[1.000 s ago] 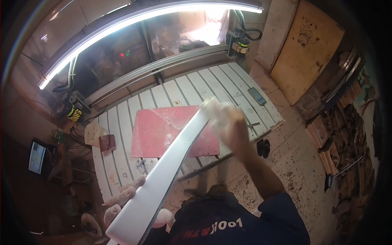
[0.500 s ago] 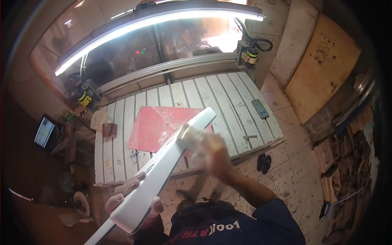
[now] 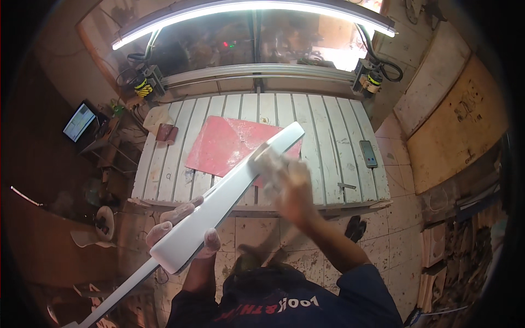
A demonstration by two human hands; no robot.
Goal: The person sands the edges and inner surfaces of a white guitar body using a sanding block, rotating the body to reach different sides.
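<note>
A long white tapered piece [image 3: 219, 197] slants from lower left to upper right above the table. My left hand [image 3: 183, 212] grips its broad lower end, fingers on one side and thumb on the other. A narrow white strip [image 3: 123, 287] runs on from that end toward the lower left. Toward the thinner far end, my right hand [image 3: 290, 188] presses a small tan block [image 3: 259, 156] against the piece's upper face. Motion blurs this hand and the block, so the block's exact kind is unclear. Behind the piece lies a dusty pink board [image 3: 229, 145].
The pink board rests on a white slatted table [image 3: 328, 158]. On it are a phone [image 3: 368, 154], a small metal strip [image 3: 345, 186] and a brown roll [image 3: 166, 134]. A lit tube [image 3: 257, 6] hangs above a metal rail. Left stands a monitor [image 3: 79, 121]; boards lean at right.
The view has turned, so the table now looks more level and higher. My right hand and the tan block stay on the piece's far part, blurred in both frames. My left grip holds.
</note>
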